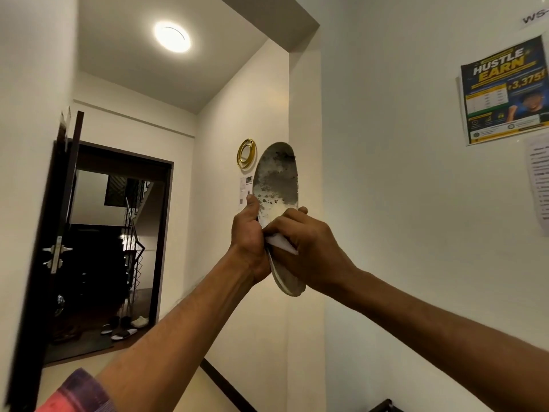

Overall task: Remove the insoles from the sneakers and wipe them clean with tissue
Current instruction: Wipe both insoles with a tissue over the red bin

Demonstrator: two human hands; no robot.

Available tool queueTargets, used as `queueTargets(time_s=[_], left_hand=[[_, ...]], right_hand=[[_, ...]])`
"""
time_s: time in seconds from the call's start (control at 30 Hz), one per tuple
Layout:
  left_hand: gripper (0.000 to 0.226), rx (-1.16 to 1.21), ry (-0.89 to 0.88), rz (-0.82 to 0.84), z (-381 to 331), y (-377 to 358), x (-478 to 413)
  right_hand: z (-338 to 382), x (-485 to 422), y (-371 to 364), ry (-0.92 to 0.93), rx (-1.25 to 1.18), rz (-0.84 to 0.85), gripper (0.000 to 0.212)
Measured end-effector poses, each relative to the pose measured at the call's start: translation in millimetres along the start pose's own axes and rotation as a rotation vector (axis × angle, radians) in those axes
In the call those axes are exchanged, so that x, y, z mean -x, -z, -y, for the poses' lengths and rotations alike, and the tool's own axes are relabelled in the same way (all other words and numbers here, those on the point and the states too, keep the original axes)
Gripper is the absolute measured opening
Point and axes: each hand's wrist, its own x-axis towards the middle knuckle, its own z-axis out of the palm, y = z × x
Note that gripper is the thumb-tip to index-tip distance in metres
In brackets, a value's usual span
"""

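Note:
A worn, dirty grey insole (276, 179) stands upright in the air in front of a white wall, toe end up. My left hand (249, 239) grips its left edge near the middle, thumb on the front face. My right hand (306, 248) holds a folded white tissue (280, 242) and presses it against the insole's lower half. The heel end (289, 285) pokes out below both hands. No sneakers show near my hands.
A white wall corner (306, 114) stands straight ahead, with posters (505, 90) on the wall at right. An open dark door (59, 233) at left leads to a stairwell; several shoes (124, 327) lie on its floor. A gold round mirror (246, 153) hangs behind the insole.

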Motion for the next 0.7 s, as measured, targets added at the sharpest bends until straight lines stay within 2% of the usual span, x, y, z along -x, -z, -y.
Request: queueTargets(time_s=[0.13, 0.23, 0.37, 0.5, 0.63, 0.7], left_hand=[[0.070, 0.005, -0.025, -0.012, 0, -3, -2], [0.072, 0.021, -0.005, 0.006, -1, 0, -4], [0.071, 0.046, -0.019, -0.007, 1, 2, -3], [0.071, 0.059, -0.003, 0.012, 0, 2, -5], [0.074, 0.075, -0.014, 0.013, -1, 2, -6], [0.074, 0.040, -0.004, 0.020, -1, 3, -7]], right_hand=[[-8, 4, 10, -0.114, -0.001, -0.076, 0.020], [3, 15, 0, -0.010, 0.005, 0.023, 0.014], [-3, 24, 10, -0.086, -0.031, 0.033, 0.020], [8, 39, 8, 0.010, -0.041, 0.157, 0.017], [3, 40, 17, -0.076, -0.072, 0.107, 0.017], [8, 45, 12, -0.036, -0.089, 0.188, 0.014]])
